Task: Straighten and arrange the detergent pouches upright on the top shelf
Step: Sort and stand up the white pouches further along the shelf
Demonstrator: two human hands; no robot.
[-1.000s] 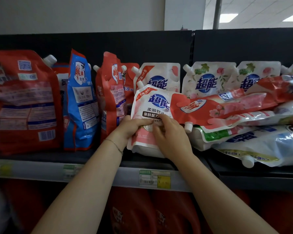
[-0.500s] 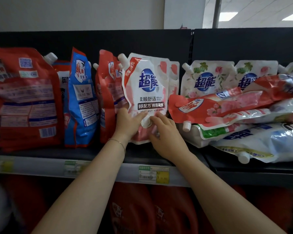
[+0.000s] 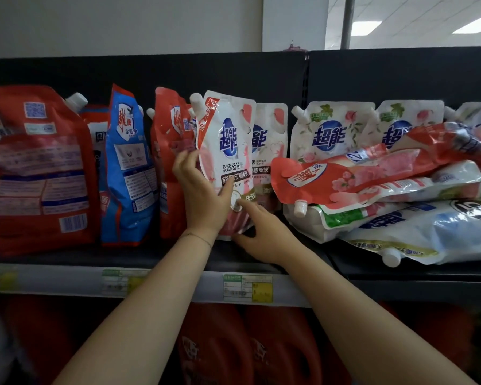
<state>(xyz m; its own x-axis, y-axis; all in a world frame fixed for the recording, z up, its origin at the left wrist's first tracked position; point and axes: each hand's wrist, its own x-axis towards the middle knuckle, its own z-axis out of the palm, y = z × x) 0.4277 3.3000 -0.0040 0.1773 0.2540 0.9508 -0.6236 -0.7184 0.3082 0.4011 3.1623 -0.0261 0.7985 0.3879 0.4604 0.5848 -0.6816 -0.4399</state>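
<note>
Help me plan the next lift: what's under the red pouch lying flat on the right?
A white-and-green pouch lies right under the red pouch, cap poking out left; beneath it, a white-and-blue pouch. Anything deeper in the stack is covered.

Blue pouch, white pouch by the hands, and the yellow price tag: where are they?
blue pouch [image 3: 128, 173]: head view, middle of its printed side.
white pouch [image 3: 229, 140]: head view, on its blue logo.
yellow price tag [image 3: 247, 288]: head view, middle of the label on the shelf edge.
</note>
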